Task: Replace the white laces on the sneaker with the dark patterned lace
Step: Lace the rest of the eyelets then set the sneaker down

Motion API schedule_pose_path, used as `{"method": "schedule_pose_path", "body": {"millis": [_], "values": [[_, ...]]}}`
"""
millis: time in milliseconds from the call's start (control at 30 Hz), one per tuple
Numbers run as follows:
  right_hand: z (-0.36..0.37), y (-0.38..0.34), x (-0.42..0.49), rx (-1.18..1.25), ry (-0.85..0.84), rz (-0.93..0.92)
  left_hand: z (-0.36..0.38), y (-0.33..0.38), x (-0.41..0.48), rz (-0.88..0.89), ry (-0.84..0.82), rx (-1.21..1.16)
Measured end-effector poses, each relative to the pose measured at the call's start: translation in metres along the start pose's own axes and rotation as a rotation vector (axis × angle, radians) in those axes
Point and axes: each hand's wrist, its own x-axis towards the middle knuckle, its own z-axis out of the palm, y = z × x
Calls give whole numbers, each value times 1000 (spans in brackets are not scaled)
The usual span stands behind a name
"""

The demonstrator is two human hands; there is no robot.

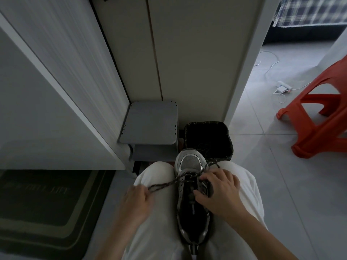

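Dark lace (165,183) pinched by left hand (136,198); sneaker (193,212) between thighs (155,231).

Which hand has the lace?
The left hand: it pinches the dark patterned lace, stretched off to the side. The right hand holds the sneaker at the eyelets instead.

Left hand (136,198); right hand (219,192) (both curled)
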Motion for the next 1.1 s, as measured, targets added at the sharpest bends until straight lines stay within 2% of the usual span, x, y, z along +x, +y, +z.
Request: {"method": "schedule_pose_path", "body": {"millis": [33, 100, 167, 233, 367, 500, 667, 800, 933, 1033, 1100], "values": [[0, 0, -1, -15, -16, 0, -2, 11, -1, 44, 123, 110], [0, 0, -3, -40, -35, -6, 0, 36, 1, 244, 322, 109], [-1, 1, -5, -29, -18, -7, 9, 62, 4, 483, 301, 73], [-2, 2, -5, -11, -3, 9, 25, 78, 11, 546, 178, 112], [-5, 2, -2, 7, -16, 62, 39, 84, 23, 513, 145, 287], [-2, -4, 1, 29, 23, 200, 28, 81, 19, 476, 169, 99], [-2, 1, 7, 47, -86, 270, 0, 42, 3, 368, 130, -59], [-5, 5, 9, 82, -131, 247, -14, -11, -6, 147, 71, -135], [-6, 2, 8, 48, -157, 169, -21, -53, -8, -45, -88, -11], [-7, -2, 9, 27, -162, 127, -18, -46, -7, 38, -191, 99], [-6, -1, 12, 56, -120, 121, -13, -29, -5, 138, -25, 134]]}}
